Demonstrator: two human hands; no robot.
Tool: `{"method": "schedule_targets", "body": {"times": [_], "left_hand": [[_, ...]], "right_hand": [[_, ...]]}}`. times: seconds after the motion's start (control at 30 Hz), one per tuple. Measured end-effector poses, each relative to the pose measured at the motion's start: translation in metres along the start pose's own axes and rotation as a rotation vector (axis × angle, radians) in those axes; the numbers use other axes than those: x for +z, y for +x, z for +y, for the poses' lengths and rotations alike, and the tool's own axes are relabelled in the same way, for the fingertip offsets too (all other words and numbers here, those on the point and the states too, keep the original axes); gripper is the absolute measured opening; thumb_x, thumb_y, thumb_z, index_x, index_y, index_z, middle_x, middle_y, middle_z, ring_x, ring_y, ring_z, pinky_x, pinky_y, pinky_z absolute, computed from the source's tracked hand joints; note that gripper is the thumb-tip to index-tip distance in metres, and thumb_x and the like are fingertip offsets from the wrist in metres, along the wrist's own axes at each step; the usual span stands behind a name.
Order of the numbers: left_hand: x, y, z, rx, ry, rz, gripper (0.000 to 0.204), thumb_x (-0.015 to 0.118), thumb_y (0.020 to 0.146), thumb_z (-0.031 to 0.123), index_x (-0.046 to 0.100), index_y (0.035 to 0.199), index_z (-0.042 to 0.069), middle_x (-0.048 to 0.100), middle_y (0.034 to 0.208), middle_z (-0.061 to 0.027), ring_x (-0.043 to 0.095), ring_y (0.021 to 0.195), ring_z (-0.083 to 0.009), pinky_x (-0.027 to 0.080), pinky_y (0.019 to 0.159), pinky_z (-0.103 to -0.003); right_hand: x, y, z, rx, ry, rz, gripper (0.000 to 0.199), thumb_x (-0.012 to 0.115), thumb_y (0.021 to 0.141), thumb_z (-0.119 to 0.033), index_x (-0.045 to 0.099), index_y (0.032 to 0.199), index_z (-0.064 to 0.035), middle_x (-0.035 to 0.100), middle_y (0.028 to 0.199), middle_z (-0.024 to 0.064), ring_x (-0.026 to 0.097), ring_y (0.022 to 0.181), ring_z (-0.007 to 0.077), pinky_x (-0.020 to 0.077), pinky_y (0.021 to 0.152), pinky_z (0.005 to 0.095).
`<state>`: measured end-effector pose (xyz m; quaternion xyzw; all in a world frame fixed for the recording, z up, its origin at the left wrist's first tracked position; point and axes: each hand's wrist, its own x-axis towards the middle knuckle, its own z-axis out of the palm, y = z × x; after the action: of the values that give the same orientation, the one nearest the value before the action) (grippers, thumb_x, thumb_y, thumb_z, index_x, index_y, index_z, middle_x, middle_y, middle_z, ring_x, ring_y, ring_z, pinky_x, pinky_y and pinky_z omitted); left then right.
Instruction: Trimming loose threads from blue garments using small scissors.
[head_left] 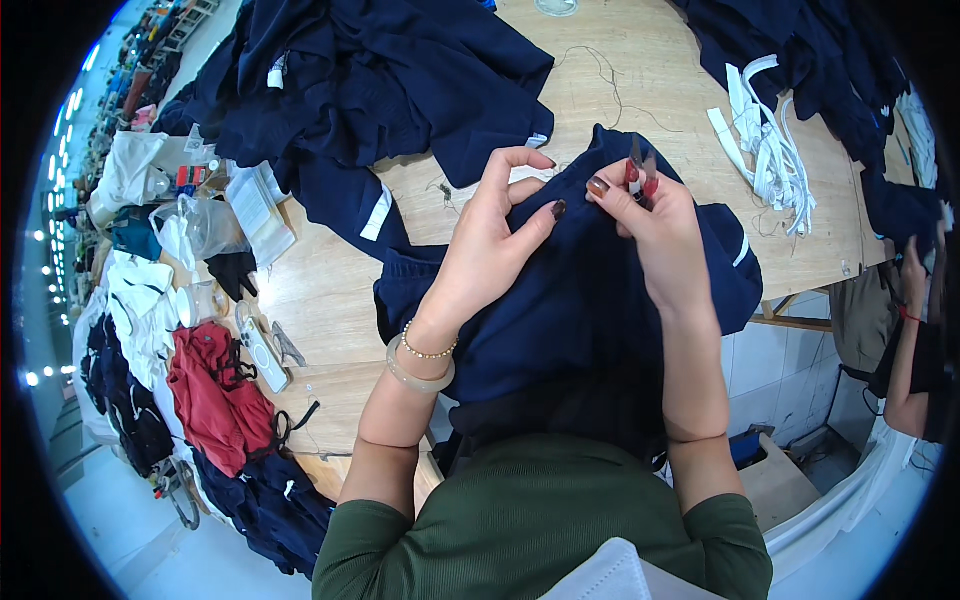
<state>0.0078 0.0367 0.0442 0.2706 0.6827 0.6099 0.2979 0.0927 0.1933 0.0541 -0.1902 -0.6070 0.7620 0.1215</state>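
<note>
A navy blue garment (540, 330) with a gathered, elastic-looking edge lies across the near table edge in front of me. My left hand (488, 240) rests on it with thumb and forefinger spread apart; its other fingers are curled and partly hidden. In my right hand (660, 235) is a small pair of thread snips (650, 187) with red on the handles, blades pointing away from me. The right thumb and fingertips are close to the garment's upper edge, just right of the left hand. Whether they also pinch a thread or fabric is too small to tell.
More navy garments (370, 90) are heaped at the far left and far right. White strips (765, 150) lie on the wooden table (640, 70), with loose threads nearby. Leftward are a phone (263, 355), red cloth (215, 390) and plastic bags. Another person's arm (908, 350) shows at far right.
</note>
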Motion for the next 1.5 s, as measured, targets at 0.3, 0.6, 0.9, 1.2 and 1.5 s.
{"method": "schedule_targets", "body": {"times": [0.3,0.6,0.9,1.2,1.5], "left_hand": [[0.003,0.001,0.004,0.002,-0.131,-0.019,0.035,0.057,0.092,0.000,0.039,0.120,0.004,0.062,0.095,-0.0045,0.054,0.085,-0.0043,0.043,0.075,-0.018],[0.003,0.003,0.000,0.205,0.227,0.049,0.010,0.063,0.087,-0.001,0.063,0.097,-0.001,0.060,0.102,-0.0046,0.056,0.098,-0.0132,0.044,0.088,-0.026],[0.004,0.008,-0.023,0.034,-0.111,0.105,0.009,0.064,0.088,0.004,0.066,0.093,-0.004,0.062,0.093,-0.0055,0.057,0.088,-0.0126,0.043,0.085,-0.024],[0.006,0.011,-0.016,-0.024,-0.213,0.140,0.009,0.058,0.095,0.009,0.064,0.093,0.002,0.062,0.091,0.0001,0.054,0.090,-0.0070,0.041,0.085,-0.021],[0.003,0.011,-0.018,-0.056,-0.232,0.126,0.009,0.058,0.095,0.010,0.064,0.093,0.002,0.061,0.091,0.0002,0.054,0.090,-0.0069,0.041,0.087,-0.021]], "right_hand": [[-0.017,0.005,0.008,0.257,0.230,-0.124,0.017,0.063,0.090,-0.020,0.063,0.097,-0.0050,0.053,0.076,-0.0056,0.038,0.061,0.0025,0.0278,0.055,0.0199],[0.000,0.002,0.006,0.069,0.000,-0.039,0.012,0.064,0.089,-0.012,0.066,0.090,-0.0005,0.056,0.075,-0.0037,0.042,0.064,0.0023,0.0317,0.057,0.0185],[-0.016,0.005,0.002,-0.152,-0.145,-0.050,0.017,0.064,0.091,-0.009,0.052,0.100,-0.0024,0.057,0.092,0.0012,0.054,0.084,0.0052,0.0458,0.078,0.0201],[-0.030,0.008,0.004,-0.410,-0.857,-0.006,0.023,0.076,0.072,-0.010,0.056,0.081,-0.0015,0.058,0.079,0.0042,0.051,0.079,0.0225,0.0433,0.068,0.0342],[-0.024,0.015,0.008,-0.485,-0.909,-0.085,0.026,0.077,0.068,-0.010,0.055,0.080,-0.0027,0.056,0.078,0.0042,0.050,0.077,0.0231,0.0429,0.066,0.0333]]}}
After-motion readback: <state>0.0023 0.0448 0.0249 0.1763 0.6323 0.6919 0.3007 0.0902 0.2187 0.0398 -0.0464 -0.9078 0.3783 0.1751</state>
